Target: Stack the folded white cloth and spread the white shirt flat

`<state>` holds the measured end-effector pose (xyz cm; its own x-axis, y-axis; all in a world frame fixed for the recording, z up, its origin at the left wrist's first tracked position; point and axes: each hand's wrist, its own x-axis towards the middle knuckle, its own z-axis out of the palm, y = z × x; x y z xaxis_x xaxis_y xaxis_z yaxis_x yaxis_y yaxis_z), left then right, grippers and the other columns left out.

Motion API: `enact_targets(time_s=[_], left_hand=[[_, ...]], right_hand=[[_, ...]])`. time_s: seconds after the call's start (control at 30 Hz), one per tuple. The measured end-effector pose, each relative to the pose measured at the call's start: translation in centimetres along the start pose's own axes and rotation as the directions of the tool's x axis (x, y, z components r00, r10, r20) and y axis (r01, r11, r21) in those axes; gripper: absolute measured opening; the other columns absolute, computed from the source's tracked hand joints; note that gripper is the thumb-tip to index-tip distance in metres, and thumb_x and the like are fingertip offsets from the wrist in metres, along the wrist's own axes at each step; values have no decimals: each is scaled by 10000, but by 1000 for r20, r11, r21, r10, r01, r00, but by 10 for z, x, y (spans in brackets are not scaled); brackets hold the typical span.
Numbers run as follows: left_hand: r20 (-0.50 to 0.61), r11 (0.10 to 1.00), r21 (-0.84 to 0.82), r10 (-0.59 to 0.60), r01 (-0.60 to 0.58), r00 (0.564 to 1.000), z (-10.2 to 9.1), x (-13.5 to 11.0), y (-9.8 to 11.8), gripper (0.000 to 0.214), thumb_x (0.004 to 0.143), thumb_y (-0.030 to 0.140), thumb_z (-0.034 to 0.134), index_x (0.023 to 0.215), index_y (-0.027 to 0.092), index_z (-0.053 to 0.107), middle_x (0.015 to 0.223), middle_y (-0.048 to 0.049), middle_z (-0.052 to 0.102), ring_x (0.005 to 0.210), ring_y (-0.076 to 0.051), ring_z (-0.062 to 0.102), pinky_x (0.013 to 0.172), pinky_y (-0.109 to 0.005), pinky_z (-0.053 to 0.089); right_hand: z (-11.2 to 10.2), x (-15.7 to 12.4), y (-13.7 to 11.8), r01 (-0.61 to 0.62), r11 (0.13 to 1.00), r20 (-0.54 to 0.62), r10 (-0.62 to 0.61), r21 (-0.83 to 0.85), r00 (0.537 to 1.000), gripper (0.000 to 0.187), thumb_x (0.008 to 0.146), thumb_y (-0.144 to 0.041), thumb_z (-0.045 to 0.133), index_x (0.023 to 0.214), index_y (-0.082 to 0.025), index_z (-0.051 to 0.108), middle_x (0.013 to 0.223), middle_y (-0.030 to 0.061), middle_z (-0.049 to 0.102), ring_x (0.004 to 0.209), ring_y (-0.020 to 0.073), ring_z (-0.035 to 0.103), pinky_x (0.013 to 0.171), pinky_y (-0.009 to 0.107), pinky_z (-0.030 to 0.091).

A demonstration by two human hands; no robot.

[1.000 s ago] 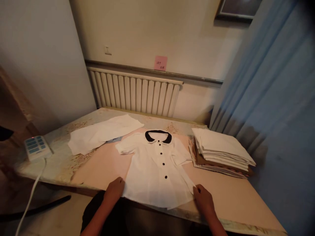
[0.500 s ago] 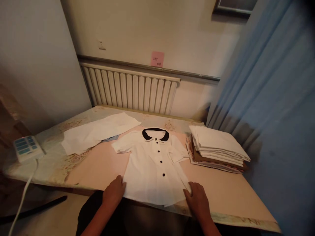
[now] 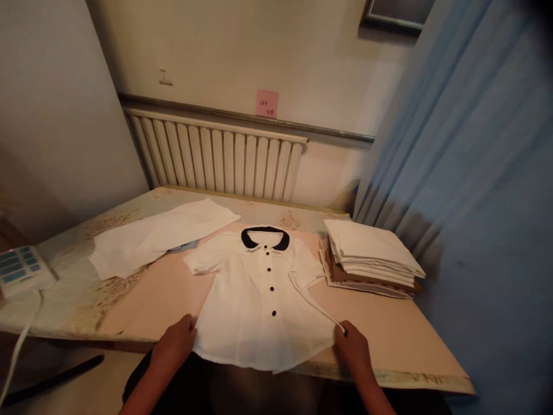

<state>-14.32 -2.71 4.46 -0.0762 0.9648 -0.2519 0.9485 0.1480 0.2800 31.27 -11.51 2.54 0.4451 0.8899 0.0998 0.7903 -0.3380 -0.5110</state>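
A white short-sleeved blouse (image 3: 248,305) with a black collar and black buttons lies front side up on the table, its collar away from me. Its hem hangs slightly over the near edge. My left hand (image 3: 176,341) is closed on the lower left corner of the hem. At the lower right corner, my right hand (image 3: 353,349) pinches the hem and pulls the side out taut. The fingertips of both hands are partly hidden.
Folded cloths (image 3: 374,251) are stacked on the right of the table, beside a blue curtain (image 3: 466,230). Another white garment (image 3: 159,236) lies at the back left. A white power strip (image 3: 21,271) with a cable sits at the left edge. A radiator (image 3: 220,155) stands behind.
Both hands have moved apart, spreading the blouse's hem wider and drawing its right side out. The whole view has shifted slightly to the right.
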Motion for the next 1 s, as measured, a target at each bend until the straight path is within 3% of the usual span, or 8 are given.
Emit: enact_targets(time_s=[0.13, 0.3, 0.43, 0.6, 0.7, 0.8, 0.9, 1.0], left_hand=[[-26, 997, 82, 16, -14, 1000, -5, -5, -2, 167, 853, 205, 390, 869, 212, 557, 905, -95, 673, 881, -245, 637, 721, -332, 398], [-238, 971, 231, 121, -65, 964, -4, -10, 32, 296, 904, 227, 346, 1045, 138, 590, 1100, -174, 627, 1058, -311, 562, 867, -413, 409], [-241, 959, 146, 273, -243, 931, 19, -2, 72, 432, 908, 215, 374, 1312, 137, 506, 1406, -145, 502, 1335, -263, 393, 1103, -377, 273], [-231, 934, 97, 356, -343, 905, 47, 17, 103, 493, 922, 229, 349, 1395, 128, 451, 1521, -125, 378, 1441, -269, 242, 1154, -421, 209], [-312, 959, 101, 284, -265, 907, 40, 28, 101, 495, 903, 223, 387, 1383, 119, 451, 1530, -151, 350, 1436, -285, 242, 1134, -440, 233], [-408, 991, 71, 133, -114, 903, 18, 41, 88, 486, 911, 278, 377, 1337, 62, 466, 1447, -217, 430, 1356, -317, 356, 1064, -435, 317], [-371, 1000, -20, -29, 23, 928, -3, 55, 76, 465, 913, 382, 360, 1199, 74, 559, 1238, -214, 580, 1191, -345, 498, 952, -449, 393], [-304, 996, -65, -85, 69, 949, -12, 73, 71, 475, 898, 467, 363, 1077, 114, 626, 1140, -192, 629, 1117, -346, 546, 895, -442, 418]], right_hand=[[2, -6, 8, 55, 997, 59, -51, -57, 997, 237, 832, -295, 392, 643, -234, 521, 672, 13, 619, 659, 169, 552, 628, 267, 339], [0, -3, 9, 41, 999, 49, -43, 35, 998, 231, 847, -352, 406, 755, -239, 585, 723, 6, 651, 697, 177, 590, 656, 268, 376], [5, 5, 4, 85, 994, 5, -86, 65, 996, 280, 866, -360, 372, 797, -231, 611, 793, 30, 673, 754, 189, 611, 697, 275, 404], [20, 10, 8, 140, 990, -73, -137, 33, 988, 313, 886, -349, 355, 872, -221, 641, 917, 55, 686, 833, 200, 623, 769, 290, 428], [26, 10, 16, 141, 989, -104, -136, 44, 985, 336, 905, -375, 348, 927, -225, 648, 980, 60, 695, 879, 208, 637, 795, 297, 439], [31, 9, 21, 151, 987, -130, -144, 45, 981, 348, 912, -392, 349, 984, -211, 638, 1040, 76, 690, 932, 222, 640, 835, 311, 442], [35, 8, 23, 159, 987, -147, -155, 17, 977, 357, 916, -398, 343, 1002, -199, 627, 1056, 87, 686, 936, 234, 640, 844, 327, 441], [38, 8, 23, 158, 987, -158, -158, -11, 975, 351, 916, -400, 341, 998, -209, 623, 1055, 82, 686, 921, 232, 647, 825, 326, 448]])
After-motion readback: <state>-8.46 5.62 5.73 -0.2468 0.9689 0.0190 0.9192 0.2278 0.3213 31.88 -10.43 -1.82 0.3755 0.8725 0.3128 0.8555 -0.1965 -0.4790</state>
